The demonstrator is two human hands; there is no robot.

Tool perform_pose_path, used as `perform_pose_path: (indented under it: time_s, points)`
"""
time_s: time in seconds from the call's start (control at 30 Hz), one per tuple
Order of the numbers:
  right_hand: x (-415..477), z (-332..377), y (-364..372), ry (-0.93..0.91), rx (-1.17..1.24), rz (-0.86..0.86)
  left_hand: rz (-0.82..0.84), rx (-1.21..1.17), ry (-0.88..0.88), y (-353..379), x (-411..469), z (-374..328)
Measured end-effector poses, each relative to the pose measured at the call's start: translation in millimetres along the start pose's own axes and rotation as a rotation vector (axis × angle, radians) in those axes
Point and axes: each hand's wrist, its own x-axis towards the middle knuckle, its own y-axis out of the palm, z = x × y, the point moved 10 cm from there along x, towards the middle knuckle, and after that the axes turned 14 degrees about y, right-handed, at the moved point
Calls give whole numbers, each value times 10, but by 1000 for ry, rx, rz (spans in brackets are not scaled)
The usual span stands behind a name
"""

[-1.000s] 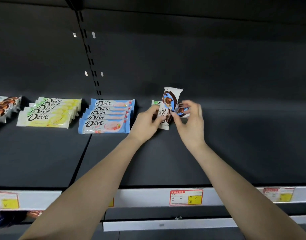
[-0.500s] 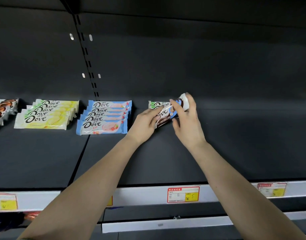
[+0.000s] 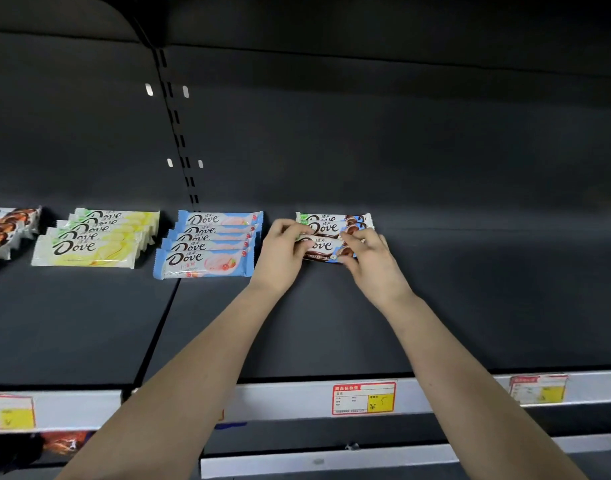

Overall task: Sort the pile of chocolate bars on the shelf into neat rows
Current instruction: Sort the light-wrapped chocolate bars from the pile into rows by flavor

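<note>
A white-and-brown Dove bar [image 3: 323, 247] lies flat on the dark shelf [image 3: 331, 323], at the front of a short row of two like bars [image 3: 331, 221] behind it. My left hand [image 3: 283, 251] pinches its left end. My right hand [image 3: 370, 258] pinches its right end. To the left lie a row of several blue Dove bars [image 3: 207, 244] and a row of several yellow Dove bars [image 3: 96, 239].
More brown-and-white bars [image 3: 4, 233] lie at the far left edge. Price tags [image 3: 364, 398] hang on the white shelf lip. A slotted upright [image 3: 179, 133] divides the back wall. Another shelf sits overhead.
The bar stood upright in both hands, then tilted over, and now lies flat in front of the row. Both hands have come down to the shelf with it.
</note>
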Motion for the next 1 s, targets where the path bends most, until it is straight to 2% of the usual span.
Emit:
perform_pose_path:
  time_s: [0.2, 0.37, 0.63, 1.0]
  points:
    - [62, -179, -82, 122, 120, -84, 72, 6, -8, 87, -9, 10]
    - [60, -199, -101, 107, 33, -133, 59, 53, -79, 82, 0, 109]
    - [98, -297, -48, 174, 177, -114, 28, 76, -124, 40, -14, 142]
    - [92, -278, -62, 187, 102, -128, 88, 206, -79, 87, -8, 107]
